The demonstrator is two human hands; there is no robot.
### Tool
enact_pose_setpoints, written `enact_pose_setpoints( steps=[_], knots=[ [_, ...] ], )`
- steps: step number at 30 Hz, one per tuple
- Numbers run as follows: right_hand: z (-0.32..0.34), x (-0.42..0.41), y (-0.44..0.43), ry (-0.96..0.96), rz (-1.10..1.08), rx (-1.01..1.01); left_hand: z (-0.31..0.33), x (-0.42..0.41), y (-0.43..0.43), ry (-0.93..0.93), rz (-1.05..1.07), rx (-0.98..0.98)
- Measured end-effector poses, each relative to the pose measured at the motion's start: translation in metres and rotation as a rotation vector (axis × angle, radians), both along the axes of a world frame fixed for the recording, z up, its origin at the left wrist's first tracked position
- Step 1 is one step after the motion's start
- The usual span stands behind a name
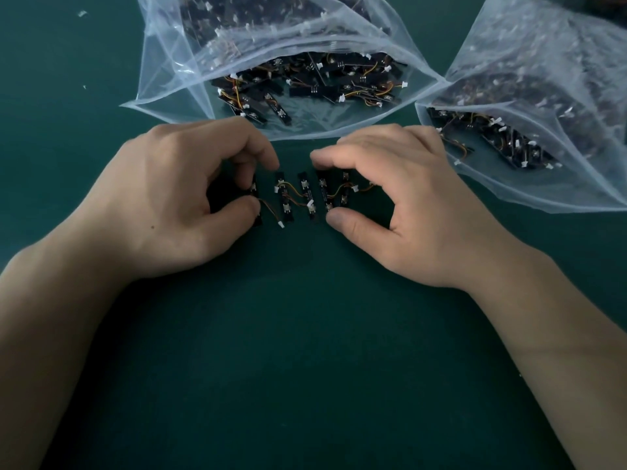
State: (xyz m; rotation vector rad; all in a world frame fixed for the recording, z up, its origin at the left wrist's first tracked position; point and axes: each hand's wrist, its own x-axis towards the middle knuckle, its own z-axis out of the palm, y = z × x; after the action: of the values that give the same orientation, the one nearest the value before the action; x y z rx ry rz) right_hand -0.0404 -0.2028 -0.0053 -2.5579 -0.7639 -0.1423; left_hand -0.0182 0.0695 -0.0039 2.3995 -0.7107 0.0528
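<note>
A chain of several small black circuit boards (pixel 302 195) joined by thin orange-red wires with white connectors lies on the green mat between my hands. My left hand (pixel 176 195) pinches the leftmost board (pixel 257 203) between thumb and curled fingers; a loose white connector (pixel 281 224) trails from it. My right hand (pixel 400 198) pinches a board at the right end (pixel 323 191), thumb below and forefinger above. More boards (pixel 345 188) sit partly hidden under that palm.
Two open clear plastic bags hold many more of the same wired boards: one (pixel 305 83) just behind my hands, another (pixel 529 137) at the right. A dark green mat (pixel 305 334) covers the table. Small white scraps (pixel 81 13) lie far left.
</note>
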Motion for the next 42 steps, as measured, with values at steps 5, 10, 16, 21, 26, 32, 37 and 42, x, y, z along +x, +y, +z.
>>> enact_pose_setpoints(
  steps=[5,10,16,21,26,32,37,42],
  knots=[
    [-0.0013,0.0005,0.0003,-0.013,-0.005,-0.002,-0.0004,-0.0017,-0.0037,0.005,-0.010,0.000],
    [-0.0021,0.0005,0.0003,-0.007,-0.012,0.015,-0.0007,-0.0018,-0.0036,0.006,-0.004,-0.006],
    [-0.0019,0.0010,0.0004,0.017,-0.023,0.025,-0.0002,-0.0025,-0.0036,0.000,-0.010,-0.005],
    [0.0007,0.0003,-0.0012,0.018,-0.059,0.054,-0.0007,-0.0020,-0.0031,-0.001,-0.013,-0.021],
    [0.0039,-0.0007,-0.0032,0.039,-0.109,0.032,-0.0002,-0.0026,-0.0031,0.004,-0.011,-0.036],
    [0.0053,-0.0021,-0.0001,0.029,-0.112,-0.044,-0.0003,-0.0031,-0.0038,0.002,-0.006,-0.043],
    [0.0045,-0.0021,0.0005,0.026,-0.119,-0.030,-0.0009,-0.0024,-0.0031,0.002,-0.012,-0.046],
    [0.0042,-0.0017,0.0005,0.012,-0.113,-0.027,-0.0017,-0.0019,-0.0024,-0.003,-0.018,-0.051]
  ],
)
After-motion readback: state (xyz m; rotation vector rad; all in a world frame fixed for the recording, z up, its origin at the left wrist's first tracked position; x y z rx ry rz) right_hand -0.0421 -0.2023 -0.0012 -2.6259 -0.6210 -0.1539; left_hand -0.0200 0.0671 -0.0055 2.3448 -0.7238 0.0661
